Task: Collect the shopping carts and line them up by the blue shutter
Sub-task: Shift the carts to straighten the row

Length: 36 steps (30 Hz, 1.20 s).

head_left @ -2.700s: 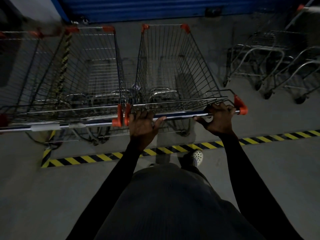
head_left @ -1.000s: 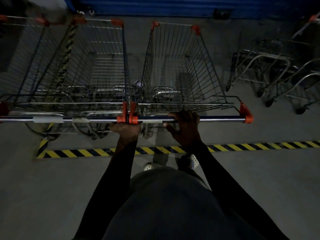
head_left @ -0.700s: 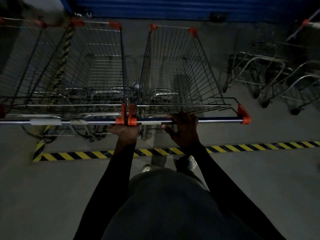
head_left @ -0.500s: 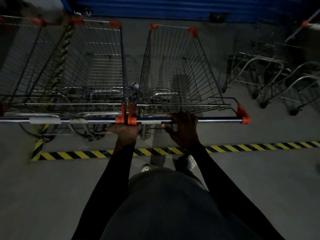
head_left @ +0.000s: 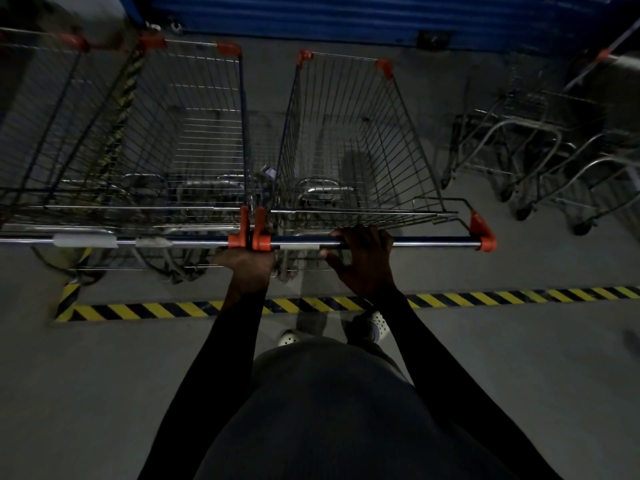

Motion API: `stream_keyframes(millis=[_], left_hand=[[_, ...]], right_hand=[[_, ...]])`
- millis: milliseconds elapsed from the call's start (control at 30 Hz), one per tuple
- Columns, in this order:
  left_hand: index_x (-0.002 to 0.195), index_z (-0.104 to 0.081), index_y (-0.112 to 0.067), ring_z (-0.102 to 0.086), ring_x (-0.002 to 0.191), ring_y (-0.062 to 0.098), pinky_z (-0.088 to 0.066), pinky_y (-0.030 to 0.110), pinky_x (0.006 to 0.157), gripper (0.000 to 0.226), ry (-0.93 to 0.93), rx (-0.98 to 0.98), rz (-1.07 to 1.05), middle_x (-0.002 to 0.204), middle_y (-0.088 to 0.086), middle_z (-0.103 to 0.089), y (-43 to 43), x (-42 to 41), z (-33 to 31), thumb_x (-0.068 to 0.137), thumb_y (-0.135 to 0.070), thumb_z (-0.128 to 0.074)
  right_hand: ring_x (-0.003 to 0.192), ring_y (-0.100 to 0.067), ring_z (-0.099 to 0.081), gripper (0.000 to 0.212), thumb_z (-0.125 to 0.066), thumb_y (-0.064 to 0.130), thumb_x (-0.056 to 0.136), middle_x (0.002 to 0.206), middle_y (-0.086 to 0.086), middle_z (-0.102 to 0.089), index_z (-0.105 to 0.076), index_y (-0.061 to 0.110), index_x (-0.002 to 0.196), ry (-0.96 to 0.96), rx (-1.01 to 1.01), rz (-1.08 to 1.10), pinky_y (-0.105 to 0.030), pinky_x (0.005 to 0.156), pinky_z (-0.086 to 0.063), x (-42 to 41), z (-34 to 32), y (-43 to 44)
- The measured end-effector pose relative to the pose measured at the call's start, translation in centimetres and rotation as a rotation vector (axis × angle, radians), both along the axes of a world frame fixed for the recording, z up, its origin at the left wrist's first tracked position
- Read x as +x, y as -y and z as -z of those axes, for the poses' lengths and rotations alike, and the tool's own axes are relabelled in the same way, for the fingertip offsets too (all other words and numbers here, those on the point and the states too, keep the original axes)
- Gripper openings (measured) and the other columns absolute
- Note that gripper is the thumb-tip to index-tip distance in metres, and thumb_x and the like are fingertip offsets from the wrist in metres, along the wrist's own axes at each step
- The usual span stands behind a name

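Cart handle (head_left: 433, 241) in curled right hand (head_left: 364, 263)

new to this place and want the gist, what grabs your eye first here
A silver wire shopping cart with orange corner caps stands centre, a matching cart close on its left, both nosed toward the blue ribbed shutter at the top. The left hand and right hand grip its chrome handle bar, just beyond a yellow-and-black striped floor line.
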<state>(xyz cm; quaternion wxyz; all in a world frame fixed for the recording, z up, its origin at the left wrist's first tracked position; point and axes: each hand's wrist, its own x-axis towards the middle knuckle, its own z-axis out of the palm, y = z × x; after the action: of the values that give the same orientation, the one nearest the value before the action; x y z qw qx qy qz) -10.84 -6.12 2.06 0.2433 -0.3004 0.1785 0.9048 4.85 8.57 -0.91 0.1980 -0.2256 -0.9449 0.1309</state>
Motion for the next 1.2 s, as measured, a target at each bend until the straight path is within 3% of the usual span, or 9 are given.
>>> stream_keyframes(millis=[133,233,500,633,800,933,1033,1133,1200], left_hand=[[0.109,-0.068,-0.008,-0.077,0.074,0.03,-0.05,0.021,0.048,0.078,0.015,0.018,0.0,0.096,0.012,-0.078,0.3,-0.1,0.1,0.106,-0.05,-0.003],[0.095,-0.068,-0.008,-0.077,0.071,0.031,-0.047,0.019,0.044,0.07,0.012,0.014,-0.024,0.09,0.011,-0.079,0.3,0.2,-0.6,0.107,-0.043,-0.009],[0.07,-0.073,-0.011,-0.077,0.075,0.033,-0.049,0.019,0.047,0.091,0.0,0.023,-0.045,0.096,0.011,-0.079,0.2,0.0,0.1,0.105,-0.051,0.0],[0.093,-0.067,-0.011,-0.077,0.082,0.034,-0.051,0.021,0.05,0.077,0.042,0.025,-0.038,0.125,0.009,-0.07,0.3,-0.4,0.8,0.105,-0.05,-0.002],[0.103,-0.067,-0.01,-0.077,0.068,0.027,-0.047,0.017,0.043,0.076,0.012,-0.003,0.006,0.081,0.01,-0.079,0.3,0.4,-1.3,0.106,-0.049,-0.001],[0.099,-0.067,-0.012,-0.076,0.065,0.028,-0.05,0.018,0.049,0.078,0.032,0.017,-0.004,0.076,0.01,-0.077,0.3,0.4,-1.5,0.105,-0.052,0.0],[0.11,-0.067,-0.011,-0.077,0.073,0.028,-0.052,0.024,0.061,0.082,0.018,0.025,0.022,0.088,0.014,-0.078,0.4,0.1,-0.4,0.103,-0.056,0.001],[0.117,-0.068,-0.01,-0.077,0.088,0.03,-0.056,0.026,0.063,0.081,0.0,0.057,0.01,0.12,0.015,-0.073,0.6,-0.6,1.4,0.103,-0.058,-0.004],[0.119,-0.068,-0.011,-0.077,0.091,0.03,-0.052,0.027,0.067,0.084,-0.011,0.041,0.019,0.119,0.013,-0.074,0.6,-0.8,1.8,0.101,-0.06,-0.003]], right_hand=[[0.104,-0.024,-0.057,0.048,-0.052,0.068,0.095,0.103,0.005,-0.064,-0.07,0.027,0.113,-0.001,0.005,-0.004,-0.039,0.094,-0.029,0.1,0.0,0.0],[0.103,-0.023,-0.057,0.047,-0.055,0.067,0.094,0.102,0.005,-0.064,-0.069,0.027,0.112,-0.019,0.004,-0.008,-0.039,0.095,-0.028,0.0,0.0,-0.1],[0.101,-0.021,-0.056,0.039,-0.065,0.063,0.092,0.096,0.007,-0.063,-0.07,0.026,0.105,-0.076,0.036,0.005,-0.037,0.091,-0.027,-0.4,-0.2,0.1],[0.1,-0.021,-0.057,0.044,-0.058,0.066,0.094,0.097,0.007,-0.064,-0.071,0.025,0.104,-0.081,0.045,0.003,-0.038,0.091,-0.027,-0.4,-0.1,0.0],[0.101,-0.023,-0.058,0.049,-0.053,0.07,0.095,0.098,0.007,-0.065,-0.07,0.024,0.103,-0.068,0.048,0.01,-0.041,0.09,-0.029,-0.5,0.0,0.1],[0.102,-0.022,-0.057,0.045,-0.056,0.068,0.094,0.1,0.007,-0.065,-0.068,0.026,0.104,-0.061,0.044,0.01,-0.038,0.089,-0.027,-0.6,-0.1,0.0],[0.101,-0.023,-0.057,0.043,-0.061,0.066,0.092,0.1,0.007,-0.065,-0.069,0.025,0.104,-0.071,0.047,0.01,-0.038,0.089,-0.027,-0.7,-0.1,0.1],[0.099,-0.025,-0.058,0.039,-0.069,0.062,0.09,0.099,0.005,-0.064,-0.069,0.024,0.103,-0.075,0.065,0.003,-0.04,0.089,-0.028,-0.6,-0.1,0.0],[0.1,-0.025,-0.056,0.039,-0.069,0.061,0.09,0.099,0.005,-0.063,-0.068,0.024,0.102,-0.072,0.066,0.003,-0.039,0.09,-0.028,-0.6,-0.2,0.1]])
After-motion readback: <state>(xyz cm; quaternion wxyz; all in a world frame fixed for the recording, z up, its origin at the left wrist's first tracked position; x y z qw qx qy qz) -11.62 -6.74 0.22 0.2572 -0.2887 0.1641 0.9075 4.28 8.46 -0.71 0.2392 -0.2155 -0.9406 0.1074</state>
